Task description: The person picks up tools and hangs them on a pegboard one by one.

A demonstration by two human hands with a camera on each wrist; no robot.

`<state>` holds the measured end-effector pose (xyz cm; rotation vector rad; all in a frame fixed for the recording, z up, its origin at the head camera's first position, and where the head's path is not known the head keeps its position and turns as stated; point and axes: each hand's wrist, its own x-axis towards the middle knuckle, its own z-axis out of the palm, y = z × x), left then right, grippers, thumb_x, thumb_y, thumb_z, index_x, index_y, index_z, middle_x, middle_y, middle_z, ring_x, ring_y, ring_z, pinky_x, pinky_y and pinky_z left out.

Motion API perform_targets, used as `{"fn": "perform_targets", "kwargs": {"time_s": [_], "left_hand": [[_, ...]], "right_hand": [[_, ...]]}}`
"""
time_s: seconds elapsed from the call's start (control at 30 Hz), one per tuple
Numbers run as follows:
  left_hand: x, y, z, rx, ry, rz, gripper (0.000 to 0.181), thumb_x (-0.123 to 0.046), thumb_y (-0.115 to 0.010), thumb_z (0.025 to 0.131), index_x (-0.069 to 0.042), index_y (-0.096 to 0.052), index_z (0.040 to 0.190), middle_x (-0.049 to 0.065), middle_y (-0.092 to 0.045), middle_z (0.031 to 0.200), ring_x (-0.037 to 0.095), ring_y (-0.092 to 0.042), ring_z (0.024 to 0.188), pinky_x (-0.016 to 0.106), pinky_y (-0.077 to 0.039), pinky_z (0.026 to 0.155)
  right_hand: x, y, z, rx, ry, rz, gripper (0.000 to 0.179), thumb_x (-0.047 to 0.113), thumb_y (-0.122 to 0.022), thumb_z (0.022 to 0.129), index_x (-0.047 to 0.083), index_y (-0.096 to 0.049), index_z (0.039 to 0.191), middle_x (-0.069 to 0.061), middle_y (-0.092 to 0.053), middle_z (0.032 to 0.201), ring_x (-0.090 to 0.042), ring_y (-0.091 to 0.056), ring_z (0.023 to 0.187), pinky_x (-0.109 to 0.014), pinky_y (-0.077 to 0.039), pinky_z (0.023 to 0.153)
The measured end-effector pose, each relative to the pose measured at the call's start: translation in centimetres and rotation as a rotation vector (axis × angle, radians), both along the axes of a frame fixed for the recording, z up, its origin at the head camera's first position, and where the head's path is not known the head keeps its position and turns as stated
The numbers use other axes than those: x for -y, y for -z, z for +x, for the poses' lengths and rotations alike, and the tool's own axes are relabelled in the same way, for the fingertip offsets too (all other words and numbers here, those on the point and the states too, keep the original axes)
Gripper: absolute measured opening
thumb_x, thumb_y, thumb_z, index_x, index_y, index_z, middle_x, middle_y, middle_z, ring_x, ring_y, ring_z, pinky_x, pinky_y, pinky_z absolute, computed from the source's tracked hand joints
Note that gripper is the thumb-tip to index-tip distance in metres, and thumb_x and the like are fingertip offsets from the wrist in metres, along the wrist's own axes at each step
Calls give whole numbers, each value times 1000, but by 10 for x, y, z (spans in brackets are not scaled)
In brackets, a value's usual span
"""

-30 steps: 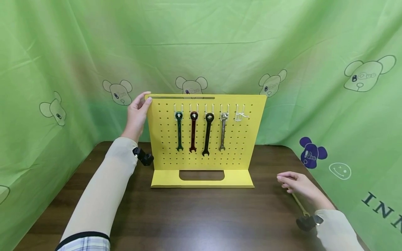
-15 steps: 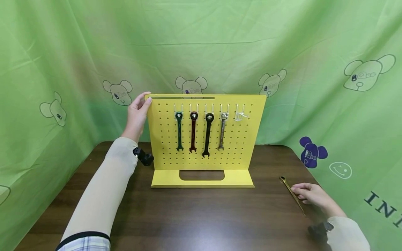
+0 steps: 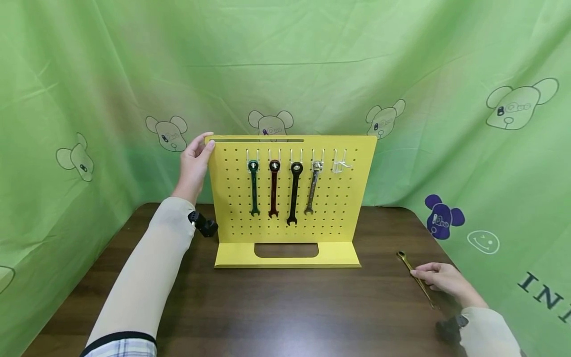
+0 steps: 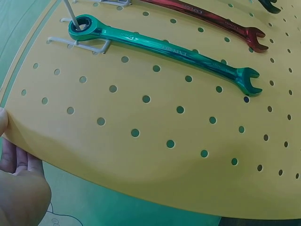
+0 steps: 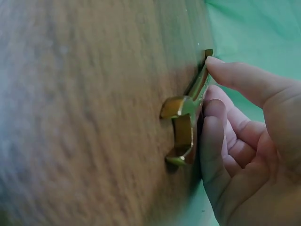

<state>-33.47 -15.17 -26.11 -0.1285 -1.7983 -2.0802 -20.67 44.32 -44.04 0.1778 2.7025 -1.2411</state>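
Note:
My left hand [image 3: 192, 166] grips the top left corner of a yellow pegboard [image 3: 236, 250], thumb on the front and fingers behind it. Green [image 3: 255, 193], red [image 3: 274, 193], black [image 3: 294, 193] and silver [image 3: 312, 191] combination wrenches hang on the board by their ring ends, the silver one tilted. The green wrench [image 4: 169, 51] shows close up in the left wrist view. On the right of the table, my right hand [image 3: 443, 282] pinches a gold combination wrench [image 3: 407, 263] by its shank. In the right wrist view its open end [image 5: 184, 132] points toward the camera, close over the wood.
A white wire hook [image 3: 341, 166] sticks out of the board to the right of the silver wrench. The dark wooden table [image 3: 285, 302] carries the board. Green printed cloth [image 3: 330, 59] encloses the back and sides.
My right hand has slid back and right from the gold wrench's ring end to its shank, uncovering the ring. The silver wrench's lower end has swung left. My left hand stays put.

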Motion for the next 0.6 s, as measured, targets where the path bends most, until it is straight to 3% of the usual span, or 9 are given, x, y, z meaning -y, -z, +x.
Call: {"fn": "perform_targets", "kwargs": {"time_s": [0.37,0.6], "left_hand": [[0,2,0,-6,4,-2,36,-22,-61,101,-13,-61,136,3,-60,114,14,-58,99,27,-53,92],[0,1,0,-8,-1,-2,34,-22,-62,101,-15,-63,134,3,-60,114,14,-59,98,27,-53,92]], "right_hand": [[2,2,-1,-4,17,69,34,24,-68,93,-9,-73,97,4,-59,74,-10,-56,72,-25,-52,63],[5,1,0,16,30,-7,27,21,-68,92,-5,-74,92,9,-50,61,-8,-48,59,-23,-44,54]]}}
